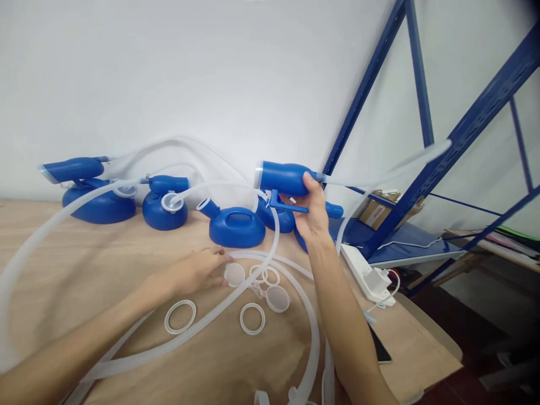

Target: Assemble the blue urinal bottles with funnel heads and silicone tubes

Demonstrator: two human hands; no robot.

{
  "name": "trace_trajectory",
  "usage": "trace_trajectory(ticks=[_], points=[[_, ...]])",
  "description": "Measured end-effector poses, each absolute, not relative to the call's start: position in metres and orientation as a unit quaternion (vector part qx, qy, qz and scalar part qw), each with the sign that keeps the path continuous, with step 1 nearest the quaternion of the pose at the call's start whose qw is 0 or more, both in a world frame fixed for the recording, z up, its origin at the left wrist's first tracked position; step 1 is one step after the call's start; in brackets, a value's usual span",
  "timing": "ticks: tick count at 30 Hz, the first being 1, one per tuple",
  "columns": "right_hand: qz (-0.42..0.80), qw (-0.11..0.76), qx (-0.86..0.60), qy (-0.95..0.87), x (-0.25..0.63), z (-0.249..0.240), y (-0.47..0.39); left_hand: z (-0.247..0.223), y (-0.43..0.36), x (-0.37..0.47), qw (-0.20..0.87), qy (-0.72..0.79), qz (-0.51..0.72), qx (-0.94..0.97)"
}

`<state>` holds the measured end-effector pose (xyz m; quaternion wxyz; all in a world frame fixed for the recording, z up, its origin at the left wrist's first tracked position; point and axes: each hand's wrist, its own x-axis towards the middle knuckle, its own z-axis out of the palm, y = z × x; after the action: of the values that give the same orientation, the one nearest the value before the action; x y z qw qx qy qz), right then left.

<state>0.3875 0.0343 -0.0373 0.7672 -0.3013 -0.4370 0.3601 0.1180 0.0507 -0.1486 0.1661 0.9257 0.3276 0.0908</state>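
At lower centre, a translucent hose (202, 324) passes near a loose white ring (242, 319); a snag could drag small parts astray. At centre, the left hand (211, 268), fingers part-curled, is at a translucent cap (235, 275), grip undeterminable; right of centre, the right hand (315, 208) grips a blue hose-fitted funnel (280, 178), whose trailing tube (346, 181), if caught, could wrench it against the handled blue bottle (236, 232).

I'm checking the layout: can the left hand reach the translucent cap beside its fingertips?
Probably yes: the left hand is right beside the cap, and nothing appears to lie between them.
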Motion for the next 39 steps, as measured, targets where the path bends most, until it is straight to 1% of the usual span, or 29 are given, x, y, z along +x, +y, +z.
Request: trace_trajectory(ticks=[2, 4, 7, 9, 12, 16, 18, 21, 23, 24, 28, 29, 31, 34, 37, 39], points=[[0.341, 0.784, -0.293, -0.429, 0.395, -0.033, 0.032, -0.169, 0.052, 0.124, 0.139, 0.315, 0.064, 0.937], [0.33, 0.784, -0.295, -0.436, 0.399, -0.031, 0.03, -0.181, 0.055, 0.127, 0.133, 0.299, 0.061, 0.943], [0.336, 0.76, -0.308, -0.464, 0.399, -0.034, 0.033, -0.182, 0.062, 0.127, 0.141, 0.273, 0.07, 0.949], [0.357, 0.733, -0.32, -0.483, 0.398, -0.041, 0.04, -0.174, 0.066, 0.124, 0.172, 0.255, 0.089, 0.947], [0.391, 0.691, -0.352, -0.497, 0.396, -0.055, 0.057, -0.157, 0.076, 0.115, 0.249, 0.304, 0.169, 0.904], [0.411, 0.638, -0.424, -0.494, 0.398, -0.077, 0.079, -0.135, 0.095, 0.098, 0.352, 0.433, 0.338, 0.757], [0.417, 0.603, -0.456, -0.505, 0.399, -0.087, 0.086, -0.128, 0.102, 0.088, 0.391, 0.467, 0.359, 0.707], [0.412, 0.544, -0.49, -0.542, 0.398, -0.099, 0.09, -0.123, 0.104, 0.076, 0.395, 0.499, 0.294, 0.713], [0.405, 0.523, -0.497, -0.561, 0.397, -0.103, 0.09, -0.124, 0.102, 0.073, 0.392, 0.493, 0.239, 0.739], [0.402, 0.522, -0.498, -0.564, 0.396, -0.105, 0.09, -0.125, 0.1, 0.073, 0.375, 0.484, 0.214, 0.761], [0.412, 0.534, -0.483, -0.559, 0.394, -0.107, 0.091, -0.133, 0.095, 0.082, 0.243, 0.46, 0.146, 0.842], [0.418, 0.537, -0.473, -0.559, 0.393, -0.108, 0.092, -0.134, 0.093, 0.085, 0.235, 0.452, 0.137, 0.85], [0.426, 0.539, -0.457, -0.565, 0.393, -0.108, 0.091, -0.134, 0.089, 0.09, 0.26, 0.414, 0.105, 0.866], [0.422, 0.504, -0.474, -0.586, 0.392, -0.109, 0.089, -0.13, 0.08, 0.095, 0.287, 0.335, 0.04, 0.897], [0.395, 0.467, -0.515, -0.601, 0.389, -0.107, 0.084, -0.117, 0.063, 0.098, 0.266, 0.31, 0.011, 0.913], [0.378, 0.464, -0.526, -0.604, 0.387, -0.105, 0.082, -0.104, 0.042, 0.101, 0.25, 0.303, 0.012, 0.919]])
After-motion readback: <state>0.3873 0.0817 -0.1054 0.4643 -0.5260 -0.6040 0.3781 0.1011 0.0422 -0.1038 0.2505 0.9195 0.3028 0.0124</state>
